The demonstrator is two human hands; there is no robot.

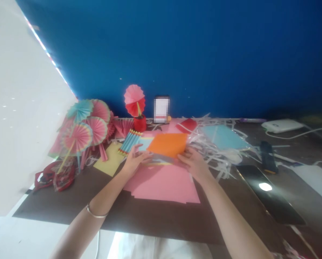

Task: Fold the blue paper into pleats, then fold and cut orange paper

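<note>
An orange paper sheet point(168, 144) is raised over a light blue sheet with yellow edges point(146, 144), hiding most of it. My right hand point(195, 163) grips the orange sheet's lower right corner between thumb and fingers. At the left, my left hand point(136, 160) has its fingers apart beside the light blue sheet; the fingertips come close to the orange sheet's lower left edge, and contact is hard to tell through blur. Under both hands lies a stack of pink paper point(165, 183) on the dark table.
Pleated paper fans point(82, 133) crowd the left, near a row of rolled blue paper sticks point(130, 141) and a yellow sheet point(109, 160). White paper strips point(220, 163) and a wrapped light blue pack point(222, 136) lie right. Further right are a phone point(271, 198) and a dark cutter-like object point(268, 158).
</note>
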